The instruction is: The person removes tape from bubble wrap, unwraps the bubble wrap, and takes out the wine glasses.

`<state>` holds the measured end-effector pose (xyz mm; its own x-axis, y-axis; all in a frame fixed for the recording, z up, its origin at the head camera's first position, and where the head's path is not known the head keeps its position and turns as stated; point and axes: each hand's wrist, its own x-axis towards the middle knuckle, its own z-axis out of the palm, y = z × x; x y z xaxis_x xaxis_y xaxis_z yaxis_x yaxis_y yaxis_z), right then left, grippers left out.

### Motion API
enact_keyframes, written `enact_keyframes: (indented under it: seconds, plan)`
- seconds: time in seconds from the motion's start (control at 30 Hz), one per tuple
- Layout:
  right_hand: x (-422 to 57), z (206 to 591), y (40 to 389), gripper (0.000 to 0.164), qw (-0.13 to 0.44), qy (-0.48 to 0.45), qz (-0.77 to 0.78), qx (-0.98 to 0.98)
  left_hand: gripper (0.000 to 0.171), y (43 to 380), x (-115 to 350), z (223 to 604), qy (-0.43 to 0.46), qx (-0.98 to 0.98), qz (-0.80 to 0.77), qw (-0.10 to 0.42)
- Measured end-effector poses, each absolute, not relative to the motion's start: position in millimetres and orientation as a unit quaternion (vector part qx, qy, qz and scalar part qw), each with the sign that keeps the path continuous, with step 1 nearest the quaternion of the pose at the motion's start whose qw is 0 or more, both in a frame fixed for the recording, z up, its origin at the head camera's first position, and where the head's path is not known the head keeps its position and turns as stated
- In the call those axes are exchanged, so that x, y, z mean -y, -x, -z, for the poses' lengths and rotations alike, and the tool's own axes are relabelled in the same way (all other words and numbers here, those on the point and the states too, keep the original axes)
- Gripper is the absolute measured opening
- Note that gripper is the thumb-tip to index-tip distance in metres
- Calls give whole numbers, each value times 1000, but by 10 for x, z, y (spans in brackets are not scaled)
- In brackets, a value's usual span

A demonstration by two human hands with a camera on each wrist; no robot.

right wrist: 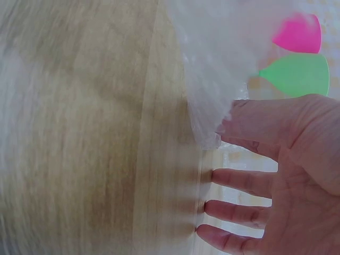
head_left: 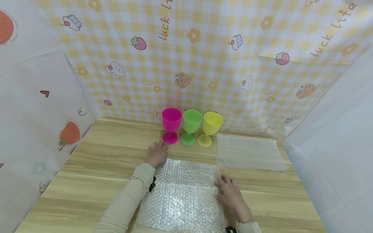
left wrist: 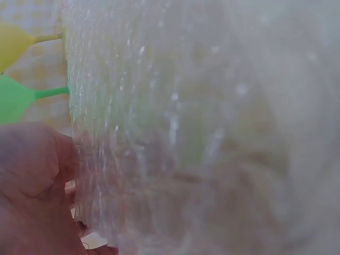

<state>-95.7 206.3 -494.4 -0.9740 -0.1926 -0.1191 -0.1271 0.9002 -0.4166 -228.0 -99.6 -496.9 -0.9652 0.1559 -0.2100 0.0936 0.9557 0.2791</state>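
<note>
A sheet of clear bubble wrap (head_left: pixel 180 200) lies on the wooden table between my two hands. My left hand (head_left: pixel 157 153) rests at its far left corner, fingertips close to the foot of the magenta goblet (head_left: pixel 171 120). In the left wrist view the wrap (left wrist: pixel 159 106) fills most of the picture and the left thumb (left wrist: pixel 37 159) lies along its edge. My right hand (head_left: pixel 231 194) is at the sheet's right edge, thumb and forefinger spread apart and touching it. Its other fingers (right wrist: pixel 241 180) reach out straight towards the table in the right wrist view.
Beside the magenta goblet stand a green goblet (head_left: pixel 192 121) and a yellow goblet (head_left: pixel 212 123), all upright near the back. A second bubble wrap sheet (head_left: pixel 250 152) lies flat at the back right. A checked cloth (head_left: pixel 209 64) hangs behind the table (head_left: pixel 96 155); white cloth flanks both sides.
</note>
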Motion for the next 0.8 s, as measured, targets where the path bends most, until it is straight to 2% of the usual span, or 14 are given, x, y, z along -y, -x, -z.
enact_keyframes:
  seconds: [0.5,0.7,0.8]
  plan:
    - [-2007,4983,946,47,74,91,214,-970,51,2231,1111,4922,-65,-973,-177,133]
    - [-2033,4983,954,48,78,85,215,-970,47,2183,1319,4852,-123,-931,-321,120]
    - [-2057,4970,950,48,82,77,214,-970,44,2049,1437,4760,-151,-911,-367,115]
